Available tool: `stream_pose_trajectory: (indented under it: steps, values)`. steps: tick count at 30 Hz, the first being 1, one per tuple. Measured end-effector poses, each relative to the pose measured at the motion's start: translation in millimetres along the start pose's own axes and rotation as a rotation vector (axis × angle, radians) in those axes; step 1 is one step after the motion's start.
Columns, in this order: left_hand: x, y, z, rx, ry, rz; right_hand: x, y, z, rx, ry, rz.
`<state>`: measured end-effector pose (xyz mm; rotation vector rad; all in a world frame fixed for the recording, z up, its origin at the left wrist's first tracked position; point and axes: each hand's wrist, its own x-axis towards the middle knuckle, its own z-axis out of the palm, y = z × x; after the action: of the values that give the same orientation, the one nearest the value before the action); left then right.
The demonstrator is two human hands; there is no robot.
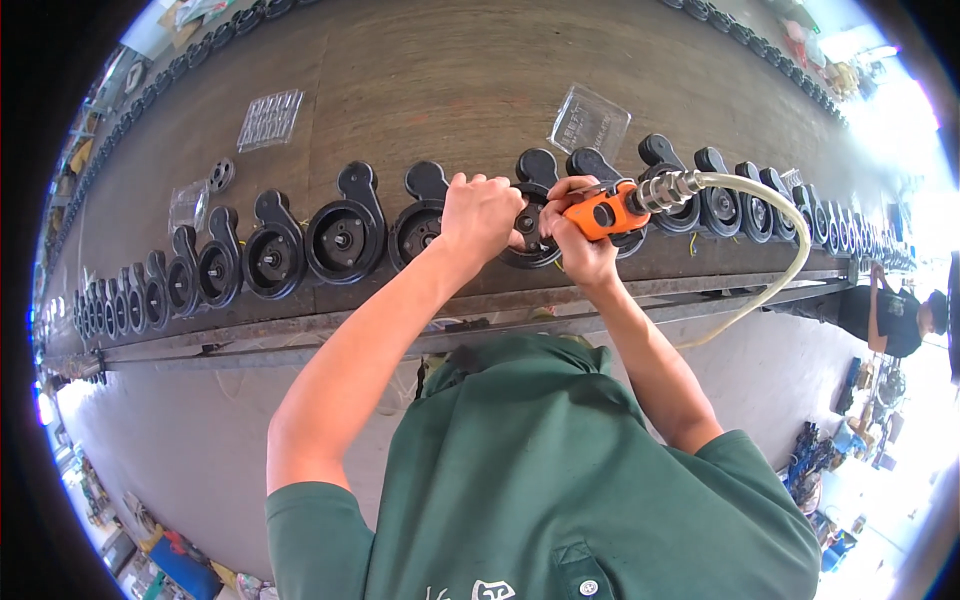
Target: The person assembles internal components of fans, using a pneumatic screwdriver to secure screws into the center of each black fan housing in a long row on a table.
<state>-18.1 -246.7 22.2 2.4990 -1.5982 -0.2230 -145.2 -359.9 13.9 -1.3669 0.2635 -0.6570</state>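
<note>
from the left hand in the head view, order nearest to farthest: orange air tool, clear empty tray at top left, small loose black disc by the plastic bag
1. orange air tool, just right of the left hand, held in the right hand.
2. small loose black disc, far left.
3. clear empty tray, upper left; close to the disc's distance, a narrow call.

The left hand (482,215) covers the left part of the black round casting (533,235) on the tabletop (430,80), so what its fingers grip cannot be told. The tip of the orange air tool (603,213) is hidden behind the right hand (578,245). The row of castings shrinks into blur at both ends. A distant person (893,315) is too small to make out.
</note>
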Motion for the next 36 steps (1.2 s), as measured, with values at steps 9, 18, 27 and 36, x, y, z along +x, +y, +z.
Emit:
stream_pose_trajectory:
  steps: [9, 18, 27, 36]
  values:
    - [0.9, -0.2, 0.7, 0.000, -0.017, -0.012, 3.7, -10.3, 1.4, 0.093, -0.040, 0.028]
    - [1.1, -1.3, -0.5, -0.016, -0.023, -0.008, 0.8, -3.4, -0.6, 0.056, -0.082, 0.053]
    - [0.6, -4.4, 2.9, -0.046, 0.028, 0.006, -2.8, 1.3, 2.1, -0.079, -0.051, -0.009]
    - [0.5, -5.6, 3.2, -0.036, -0.014, 0.000, -2.9, -10.0, -0.4, 0.045, -0.101, -0.011]
